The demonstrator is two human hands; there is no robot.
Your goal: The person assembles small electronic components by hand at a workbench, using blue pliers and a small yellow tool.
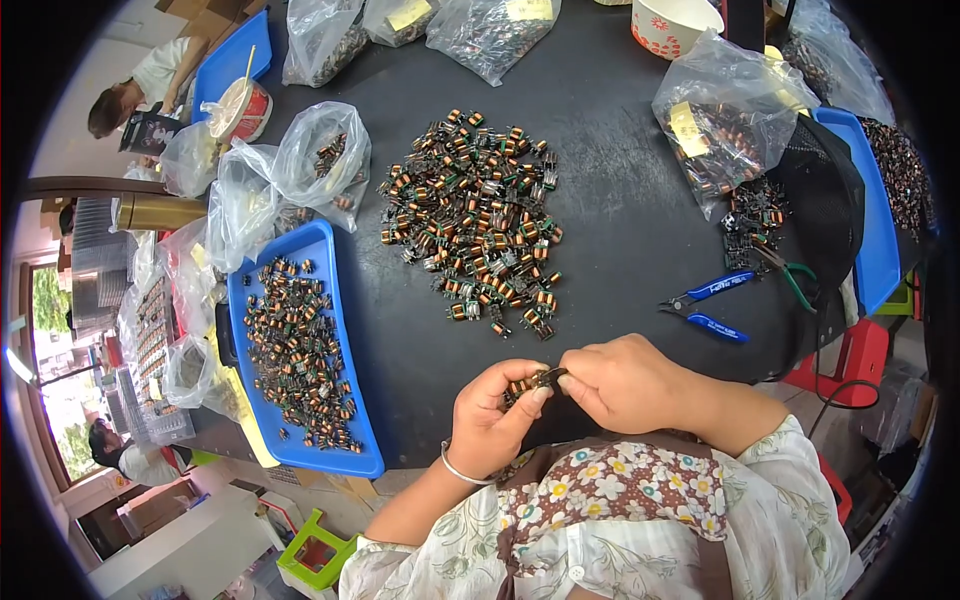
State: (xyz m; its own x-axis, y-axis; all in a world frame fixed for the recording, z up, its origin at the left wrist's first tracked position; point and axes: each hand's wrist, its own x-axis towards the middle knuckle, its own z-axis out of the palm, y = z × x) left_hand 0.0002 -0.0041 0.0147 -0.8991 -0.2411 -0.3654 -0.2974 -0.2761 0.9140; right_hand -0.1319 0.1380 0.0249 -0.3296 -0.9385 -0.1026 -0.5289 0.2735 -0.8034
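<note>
Near the table's front edge, my two hands meet in front of my apron. My left hand [486, 418] is closed around a few small copper-wound coils [520, 388], partly hidden by its fingers. Thumb and fingers of my right hand [632, 382] are pinched at a small dark piece [548, 378] beside the left thumb; its exact kind is too small to make out. Beyond the hands lies a large loose pile of similar coils [478, 215] with dark bases. To the right rest blue-handled cutters [722, 285] and green-handled pliers [798, 285].
A blue tray [368, 450] of coils stands at left, near open plastic bags [240, 215]. Filled bags [735, 130] and a paper bowl [675, 28] sit farther off. At right are a black mesh item [825, 190] and another blue tray [872, 270]. Two other people appear at far left.
</note>
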